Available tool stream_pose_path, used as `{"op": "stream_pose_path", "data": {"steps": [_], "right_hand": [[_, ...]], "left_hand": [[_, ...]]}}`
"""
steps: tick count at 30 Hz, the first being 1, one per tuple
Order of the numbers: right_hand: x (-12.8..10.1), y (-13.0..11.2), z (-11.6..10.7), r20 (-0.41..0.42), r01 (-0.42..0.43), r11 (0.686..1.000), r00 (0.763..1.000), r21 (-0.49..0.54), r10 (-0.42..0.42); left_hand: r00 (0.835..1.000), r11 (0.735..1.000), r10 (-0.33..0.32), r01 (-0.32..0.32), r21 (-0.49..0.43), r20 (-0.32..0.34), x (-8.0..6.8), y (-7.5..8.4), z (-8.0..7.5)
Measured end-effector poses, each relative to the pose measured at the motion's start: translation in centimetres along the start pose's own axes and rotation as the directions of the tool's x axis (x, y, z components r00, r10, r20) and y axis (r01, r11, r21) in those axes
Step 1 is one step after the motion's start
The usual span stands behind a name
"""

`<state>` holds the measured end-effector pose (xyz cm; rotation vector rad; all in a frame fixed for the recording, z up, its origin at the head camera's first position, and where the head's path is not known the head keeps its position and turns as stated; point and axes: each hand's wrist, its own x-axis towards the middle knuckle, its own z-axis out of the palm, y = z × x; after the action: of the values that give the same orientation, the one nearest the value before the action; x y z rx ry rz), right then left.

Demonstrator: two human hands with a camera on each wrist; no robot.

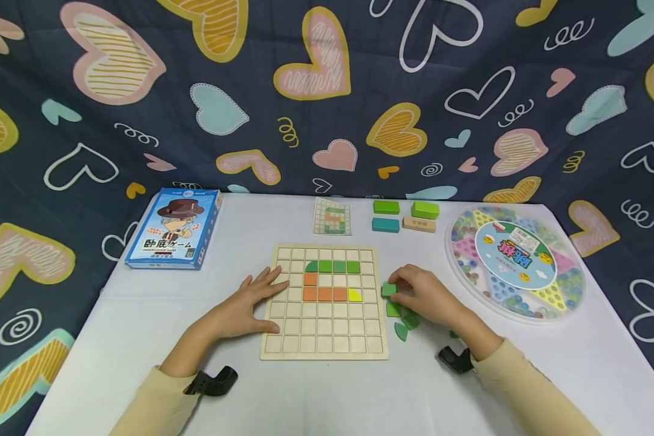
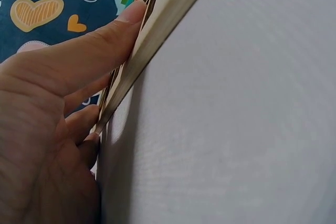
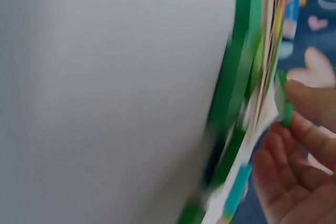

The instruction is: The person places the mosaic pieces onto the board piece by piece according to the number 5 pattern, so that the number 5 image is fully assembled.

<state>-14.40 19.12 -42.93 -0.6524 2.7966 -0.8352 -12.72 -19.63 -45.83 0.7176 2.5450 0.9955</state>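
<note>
A wooden grid board [image 1: 324,336] lies mid-table, holding a row of green tiles [image 1: 332,266], orange tiles [image 1: 324,294] and one yellow tile [image 1: 355,295]. My left hand [image 1: 253,298] rests flat on the board's left edge with its fingers straight. The left wrist view shows that left hand [image 2: 58,103] lying along the board's rim [image 2: 157,30]. Just right of the board, my right hand [image 1: 409,292] pinches a small green tile [image 1: 389,289]. Loose green pieces [image 1: 400,320] lie under and beside it. In the blurred right wrist view the fingers [image 3: 299,145] hold the green tile [image 3: 283,100].
A blue card-game box [image 1: 175,229] lies at the left. A pattern card [image 1: 333,216] and several small blocks [image 1: 406,216] sit behind the board. A round marble game case [image 1: 515,260] is at the right. A heart-patterned cloth hangs behind the white table [image 1: 327,393].
</note>
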Motion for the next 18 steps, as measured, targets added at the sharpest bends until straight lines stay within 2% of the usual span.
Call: {"op": "stream_pose_path", "data": {"steps": [3,7,14,18], "right_hand": [[-0.4,-1.6,0.8,0.026,0.106,0.994,0.994,0.027,-0.106],[-0.1,-3.0,2.0,0.061,0.202,0.979,0.978,0.002,-0.201],[0.7,-4.4,3.3,0.097,0.256,0.958,0.965,-0.128,-0.245],[0.7,-4.2,2.8,0.089,0.234,0.966,0.970,-0.108,-0.225]], "left_hand": [[1.000,1.000,0.006,-0.006,0.004,-0.005,0.0,0.0,0.0],[1.000,1.000,0.015,-0.015,0.011,-0.012,0.0,0.0,0.0],[1.000,1.000,0.015,-0.015,0.010,-0.007,0.0,0.0,0.1],[1.000,1.000,0.011,-0.011,0.011,-0.004,0.1,0.0,0.0]]}}
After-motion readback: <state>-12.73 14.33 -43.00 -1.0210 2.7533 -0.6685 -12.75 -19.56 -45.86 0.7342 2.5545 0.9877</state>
